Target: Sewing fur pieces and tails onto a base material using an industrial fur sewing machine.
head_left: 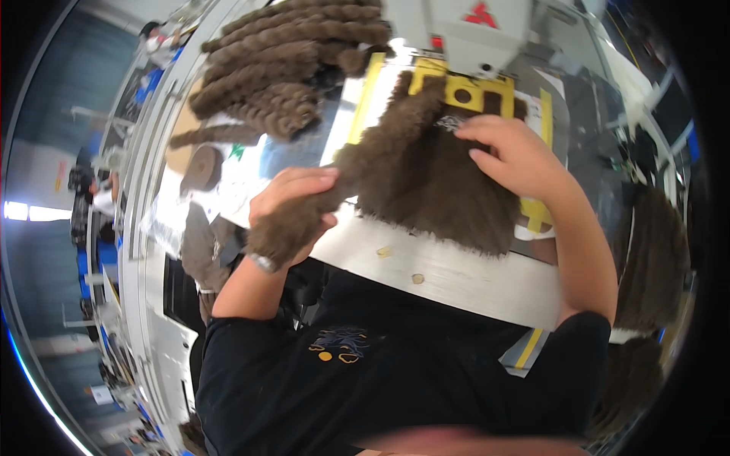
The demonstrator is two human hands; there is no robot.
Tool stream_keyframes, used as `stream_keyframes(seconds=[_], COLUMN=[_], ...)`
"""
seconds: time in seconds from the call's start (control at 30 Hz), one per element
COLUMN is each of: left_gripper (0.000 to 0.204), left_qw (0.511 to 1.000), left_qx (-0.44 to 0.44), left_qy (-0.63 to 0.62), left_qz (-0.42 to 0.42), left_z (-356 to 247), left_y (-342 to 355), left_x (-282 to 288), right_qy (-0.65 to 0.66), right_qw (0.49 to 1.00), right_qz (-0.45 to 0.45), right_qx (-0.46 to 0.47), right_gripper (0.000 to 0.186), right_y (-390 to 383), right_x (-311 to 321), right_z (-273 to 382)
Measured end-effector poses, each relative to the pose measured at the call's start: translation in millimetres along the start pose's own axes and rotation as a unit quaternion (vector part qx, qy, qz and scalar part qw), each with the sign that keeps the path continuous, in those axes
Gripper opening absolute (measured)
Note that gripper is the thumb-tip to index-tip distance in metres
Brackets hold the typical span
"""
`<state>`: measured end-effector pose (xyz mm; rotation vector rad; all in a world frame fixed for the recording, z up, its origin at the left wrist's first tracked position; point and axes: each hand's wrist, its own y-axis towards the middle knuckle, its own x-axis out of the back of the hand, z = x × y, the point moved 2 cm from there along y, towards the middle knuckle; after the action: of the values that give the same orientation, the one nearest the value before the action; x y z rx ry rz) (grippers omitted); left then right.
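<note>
A flat piece of brown furry fabric (441, 190) lies on the white machine table (456, 277), under a yellow clamp plate (475, 91) below the grey sewing machine head (471, 30). My left hand (293, 201) is closed around a rolled strip of the same brown fur (365, 159) that runs up toward the clamp plate. My right hand (509, 156) presses flat on the top of the fur piece, just below the yellow plate, fingers together.
A heap of rolled brown fur strips (281, 68) sits at the back left. More brown fur pieces (654, 258) hang at the right edge. A round brown pad (201, 169) lies at the left. Other people work far left.
</note>
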<state>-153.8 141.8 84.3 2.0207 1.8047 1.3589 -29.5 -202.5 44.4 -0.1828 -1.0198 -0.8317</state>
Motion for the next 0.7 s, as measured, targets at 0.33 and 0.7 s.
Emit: stream_keyframes(seconds=[0.33, 0.7], left_gripper=[0.065, 0.062], left_qw=[0.996, 0.995], left_qx=[-0.037, -0.021], left_qy=[-0.039, 0.048], left_qz=[-0.069, -0.079], left_z=[0.0, -11.5], left_y=[-7.9, -15.3], left_x=[30.5, 55.3], right_qy=[0.014, -0.055], right_qw=[0.993, 0.956], right_qz=[-0.096, -0.162], right_qx=[0.074, 0.240], right_gripper=[0.039, 0.038], right_y=[39.0, 87.5], right_x=[-30.5, -66.9], right_z=[104.5, 148.8])
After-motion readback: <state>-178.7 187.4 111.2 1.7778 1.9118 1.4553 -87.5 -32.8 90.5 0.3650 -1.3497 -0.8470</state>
